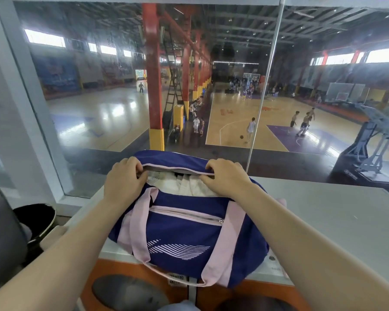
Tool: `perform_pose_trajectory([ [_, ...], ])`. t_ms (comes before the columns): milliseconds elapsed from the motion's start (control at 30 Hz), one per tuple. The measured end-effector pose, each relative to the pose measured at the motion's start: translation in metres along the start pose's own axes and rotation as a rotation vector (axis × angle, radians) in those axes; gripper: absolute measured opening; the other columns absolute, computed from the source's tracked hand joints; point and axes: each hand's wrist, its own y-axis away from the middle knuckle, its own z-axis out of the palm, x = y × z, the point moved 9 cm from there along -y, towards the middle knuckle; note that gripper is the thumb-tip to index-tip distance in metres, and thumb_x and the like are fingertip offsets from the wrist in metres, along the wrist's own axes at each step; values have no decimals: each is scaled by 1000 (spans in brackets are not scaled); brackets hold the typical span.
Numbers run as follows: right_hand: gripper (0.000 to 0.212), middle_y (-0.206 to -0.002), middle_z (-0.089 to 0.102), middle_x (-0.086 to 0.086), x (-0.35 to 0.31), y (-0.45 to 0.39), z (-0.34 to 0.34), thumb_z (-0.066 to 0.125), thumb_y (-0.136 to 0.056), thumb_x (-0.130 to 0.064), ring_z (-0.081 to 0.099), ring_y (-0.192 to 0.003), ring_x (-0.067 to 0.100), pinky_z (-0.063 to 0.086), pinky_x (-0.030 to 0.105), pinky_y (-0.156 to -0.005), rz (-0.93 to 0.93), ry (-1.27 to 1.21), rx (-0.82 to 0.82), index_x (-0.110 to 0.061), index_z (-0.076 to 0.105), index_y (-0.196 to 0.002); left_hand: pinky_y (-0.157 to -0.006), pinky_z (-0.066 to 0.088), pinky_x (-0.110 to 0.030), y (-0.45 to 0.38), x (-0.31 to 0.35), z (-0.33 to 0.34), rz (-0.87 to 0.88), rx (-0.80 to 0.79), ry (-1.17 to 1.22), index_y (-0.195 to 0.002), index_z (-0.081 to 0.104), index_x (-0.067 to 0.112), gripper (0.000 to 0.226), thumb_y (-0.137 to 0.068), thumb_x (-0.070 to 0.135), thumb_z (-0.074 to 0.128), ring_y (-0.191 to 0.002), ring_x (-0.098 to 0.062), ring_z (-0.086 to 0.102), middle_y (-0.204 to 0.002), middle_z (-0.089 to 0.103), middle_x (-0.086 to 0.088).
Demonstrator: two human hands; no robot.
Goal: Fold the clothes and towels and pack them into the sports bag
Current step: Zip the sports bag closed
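Beyond the glass lies a basketball hall; your grey counter carries the navy and pink sports bag, its top zip open. Your left hand has its fingers curled, pinching the opening's left end; your right hand grips the right end. Between your fingers, white folded cloth lies inside the bag.

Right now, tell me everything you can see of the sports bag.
The sports bag is navy fabric with pale pink straps, pink zip trim and a striped pink logo. It lies on the grey table, its top opening parted over white folded cloth. The left hand and right hand grip the opening's ends.
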Motion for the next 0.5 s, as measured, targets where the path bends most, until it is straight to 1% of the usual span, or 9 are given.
perform_pose_trajectory([
  [100,40,-109,62,-5,18,15,-6,49,-90,-56,59,-97,17,48,41,-92,36,-113,38,-24,59,-113,-74,46,-34,8,29,6,59,-18,52,-90,59,20,7,-88,26,64,-87,-17,54,-93,60,4],
  [233,38,-110,59,-5,53,41,-12,48,-94,-53,56,-100,17,47,39,-92,119,-181,103,-23,58,-115,-78,49,-36,17,77,21,136,-92,113,-92,63,23,6,-88,26,62,-90,-17,58,-95,63,5],
  [300,32,-109,60,-2,78,56,-13,45,-97,-47,56,-100,20,47,41,-91,187,-257,133,-22,60,-109,-79,49,-35,23,107,33,198,-147,137,-93,63,23,6,-88,27,62,-91,-16,58,-95,63,6],
  [367,27,-109,62,4,103,72,-10,42,-99,-37,56,-101,25,46,41,-92,257,-297,142,-18,61,-106,-78,46,-30,34,139,43,260,-194,173,-94,63,24,7,-89,27,61,-90,-12,55,-93,61,9],
  [433,24,-111,63,7,126,88,-7,41,-99,-25,55,-103,28,44,37,-89,321,-335,141,-13,61,-106,-76,42,-25,47,170,51,319,-228,219,-94,62,25,5,-90,27,60,-88,-9,53,-92,59,11],
  [500,24,-111,63,6,144,105,-1,45,-96,-17,55,-99,25,39,29,-81,388,-403,124,-10,62,-111,-76,45,-26,60,197,60,364,-259,267,-92,62,26,3,-89,26,60,-86,-8,53,-90,59,12],
])
